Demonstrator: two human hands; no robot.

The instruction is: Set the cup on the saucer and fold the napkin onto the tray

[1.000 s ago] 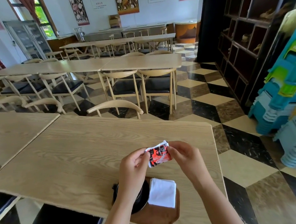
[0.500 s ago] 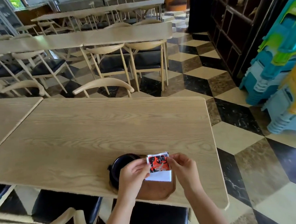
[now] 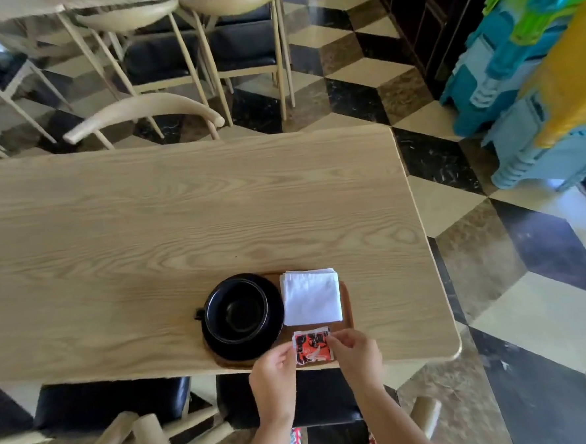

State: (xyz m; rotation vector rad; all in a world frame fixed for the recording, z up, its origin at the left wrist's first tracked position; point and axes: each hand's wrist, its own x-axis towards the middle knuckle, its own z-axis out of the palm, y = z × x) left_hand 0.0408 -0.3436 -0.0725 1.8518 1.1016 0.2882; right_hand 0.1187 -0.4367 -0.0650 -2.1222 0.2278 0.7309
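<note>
**Both hands pinch a packet over the tray**

The left hand [image 3: 275, 377] and right hand [image 3: 356, 357] each pinch one side of a red packet [image 3: 312, 347] at the near edge of the tray [image 3: 346, 299]. Beyond it, the folded white napkin [image 3: 311, 297] lies flat on the tray. Left of the napkin, the black cup [image 3: 236, 311] sits upright on its saucer [image 3: 274, 329], handle pointing left.

A canteen: long wooden tables [image 3: 181, 211], rows of chairs [image 3: 239, 36], checkered floor [image 3: 530, 310].
</note>
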